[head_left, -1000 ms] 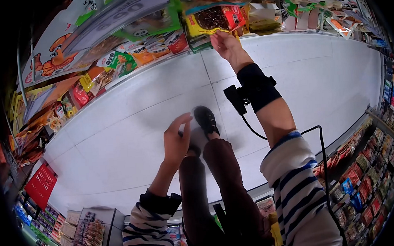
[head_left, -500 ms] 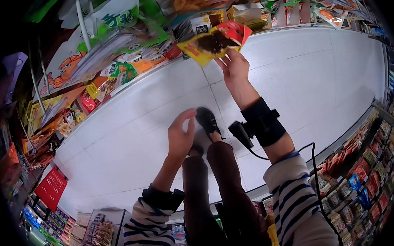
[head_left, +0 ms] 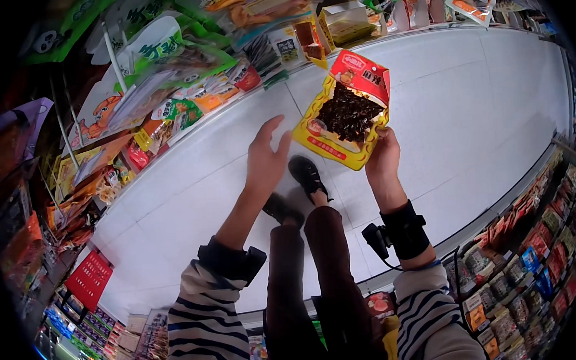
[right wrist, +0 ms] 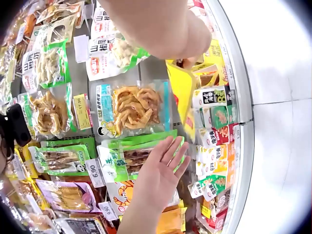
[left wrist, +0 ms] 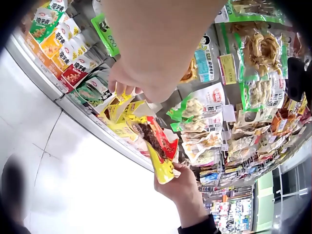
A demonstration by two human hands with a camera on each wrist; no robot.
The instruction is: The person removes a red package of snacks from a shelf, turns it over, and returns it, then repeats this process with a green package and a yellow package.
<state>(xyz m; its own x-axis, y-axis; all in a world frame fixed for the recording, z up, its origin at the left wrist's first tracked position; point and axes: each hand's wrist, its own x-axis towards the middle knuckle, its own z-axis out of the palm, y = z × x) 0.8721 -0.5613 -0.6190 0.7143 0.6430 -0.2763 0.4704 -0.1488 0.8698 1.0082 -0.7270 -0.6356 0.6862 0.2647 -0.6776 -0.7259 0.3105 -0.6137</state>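
I am looking down a shop aisle with a pale tiled floor [head_left: 191, 204] running across the middle of the head view, and racks of hanging snack bags [head_left: 165, 69] crowding the upper left of the frame. Moving rightward, my left hand [head_left: 265, 160] is hovering just left of centre, fingers spread and straight, gripping nothing and not quite touching anything; the right wrist view shows the same palm [right wrist: 158, 173] flat against the backdrop of packets. Below it my two dark shoes [head_left: 298, 189] are standing on the tiles. Right of centre, my right hand [head_left: 381, 159] is pinching the lower right corner of one yellow and red snack pouch [head_left: 346, 115], holding it up tilted in the air between the two hands; the left wrist view shows that pouch [left wrist: 156, 146] edge-on, thin and bent. I am judging it to be light, floppy and a little slick, with loose dark contents that shift, so it is best taken by the sealed bottom edge or a corner, not squeezed at the middle. I am counting one pouch in hand and two hands. More shelves of goods [head_left: 532, 245] are lining the lower right.
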